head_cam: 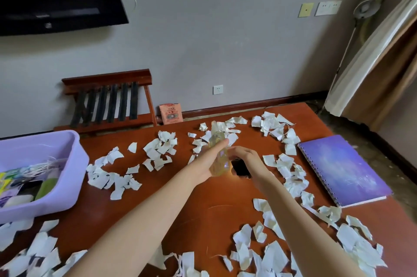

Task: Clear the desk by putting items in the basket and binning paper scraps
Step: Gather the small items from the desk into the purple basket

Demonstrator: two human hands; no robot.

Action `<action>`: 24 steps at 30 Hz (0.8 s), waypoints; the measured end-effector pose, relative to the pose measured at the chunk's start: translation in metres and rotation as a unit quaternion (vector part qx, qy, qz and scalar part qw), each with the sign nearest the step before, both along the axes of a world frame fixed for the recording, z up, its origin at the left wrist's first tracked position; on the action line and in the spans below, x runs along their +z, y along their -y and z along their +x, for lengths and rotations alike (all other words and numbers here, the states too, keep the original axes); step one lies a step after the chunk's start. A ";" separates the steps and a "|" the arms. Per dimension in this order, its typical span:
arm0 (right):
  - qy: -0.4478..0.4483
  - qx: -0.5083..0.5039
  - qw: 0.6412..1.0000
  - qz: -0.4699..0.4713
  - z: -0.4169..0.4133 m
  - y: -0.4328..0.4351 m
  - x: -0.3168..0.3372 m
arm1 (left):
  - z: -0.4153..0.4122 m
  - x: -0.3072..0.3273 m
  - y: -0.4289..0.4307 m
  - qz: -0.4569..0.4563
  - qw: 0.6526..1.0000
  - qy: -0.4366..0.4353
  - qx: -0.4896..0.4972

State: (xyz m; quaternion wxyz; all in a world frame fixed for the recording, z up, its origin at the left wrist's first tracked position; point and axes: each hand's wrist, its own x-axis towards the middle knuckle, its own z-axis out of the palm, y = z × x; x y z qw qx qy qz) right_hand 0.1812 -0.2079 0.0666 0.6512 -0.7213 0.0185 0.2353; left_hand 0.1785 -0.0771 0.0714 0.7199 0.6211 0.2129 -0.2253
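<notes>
Above the middle of the red-brown desk, my left hand grips a clear yellowish bottle, held upright and blurred. Just to its right, my right hand curls its fingers round a small black object, close to the bottle's lower end. Whether the black object touches the desk is unclear. Torn white paper scraps lie in clusters all over the desk. At the left edge stands the lavender plastic basket, with cables, packets and other small items inside.
A purple spiral notebook lies flat at the desk's right edge. A wooden rack and a small orange packet stand against the wall behind the desk. A curtain hangs at the far right.
</notes>
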 end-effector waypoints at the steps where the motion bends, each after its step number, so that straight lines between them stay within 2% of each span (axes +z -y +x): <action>1: 0.003 0.015 1.000 0.000 0.000 -0.005 0.004 | 0.000 0.002 -0.007 0.013 1.000 -0.001 0.027; 4: 0.018 0.039 0.999 -0.023 0.000 -0.028 0.014 | -0.004 0.012 -0.032 0.015 0.996 0.018 0.087; 10: 0.016 0.022 1.000 -0.008 -0.003 -0.090 0.030 | -0.024 0.034 -0.095 0.002 0.992 0.047 0.114; 17: 0.015 0.064 0.998 0.013 -0.017 -0.172 0.043 | -0.051 0.055 -0.176 0.070 0.983 0.069 0.156; 24: -0.004 0.145 0.989 -0.005 -0.035 -0.259 0.053 | -0.080 0.058 -0.259 0.158 0.966 0.048 0.200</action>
